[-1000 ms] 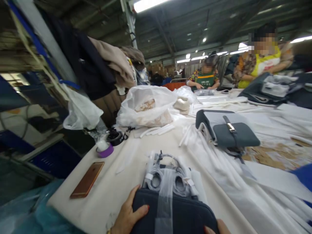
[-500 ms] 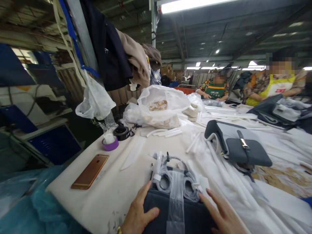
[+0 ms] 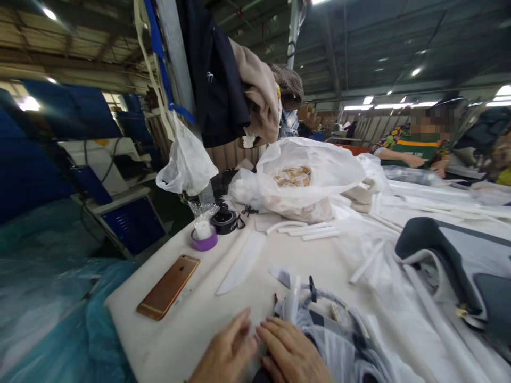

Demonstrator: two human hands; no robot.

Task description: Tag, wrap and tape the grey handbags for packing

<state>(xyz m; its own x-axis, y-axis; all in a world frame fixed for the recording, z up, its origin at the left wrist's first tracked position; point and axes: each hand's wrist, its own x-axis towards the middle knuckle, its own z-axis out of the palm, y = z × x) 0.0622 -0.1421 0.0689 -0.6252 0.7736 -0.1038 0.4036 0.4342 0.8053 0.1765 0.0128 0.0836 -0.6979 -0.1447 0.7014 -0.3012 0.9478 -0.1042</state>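
At the front edge of the table is a dark bag whose wrapped grey straps lie bundled on top with clear plastic and a white tube. My right hand lies over the bag's left end, fingers stretched and close together. My left hand is just left of it, its fingers extended and thumb apart, slightly blurred. The two hands' fingertips nearly meet. Most of the bag's dark body is hidden beneath my right hand or below the picture's edge.
A copper-coloured phone, a purple tape roll and a black tape roll lie at left. Behind stands a white plastic bag. Another dark bag is at right. A person sits across the table.
The view has turned left. My right hand has moved from the bag's right side over to its left end, beside my left hand. The bag appears turned and further right.
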